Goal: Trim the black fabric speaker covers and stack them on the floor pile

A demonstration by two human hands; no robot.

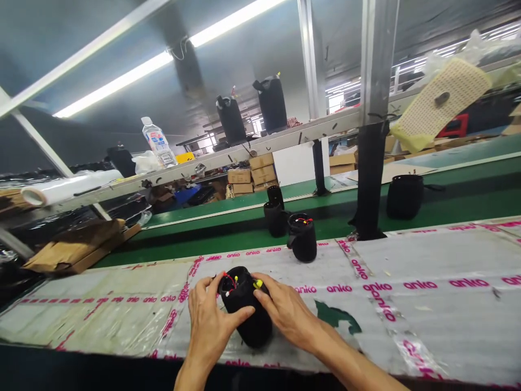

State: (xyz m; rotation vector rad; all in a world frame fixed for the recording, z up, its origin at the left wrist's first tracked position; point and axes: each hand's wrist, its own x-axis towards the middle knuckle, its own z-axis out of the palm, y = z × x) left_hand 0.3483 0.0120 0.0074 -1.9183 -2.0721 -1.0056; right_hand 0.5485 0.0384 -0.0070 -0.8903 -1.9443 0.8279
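A black fabric-covered cylinder (251, 320) stands slightly tilted on the taped worktop, its open top showing red wires and small white and yellow connectors. My left hand (211, 312) wraps its left side, thumb across the front and fingers at the rim. On the right side, my right hand (285, 307) grips the cylinder near the top, thumb and forefinger by a yellow connector (258, 283). The right hand's other fingers are partly hidden behind it. Just beyond stands a similar black cylinder (303, 241) with red and yellow wires at its top.
Behind the worktop (407, 266) runs a green conveyor belt (211, 231) carrying more black cylinders (405, 196). A black-wrapped post (368, 182) rises at the right. The shelf above (260, 145) holds a bottle (158, 142) and a plastic film roll (69, 186). Flattened cardboard (77, 247) lies left.
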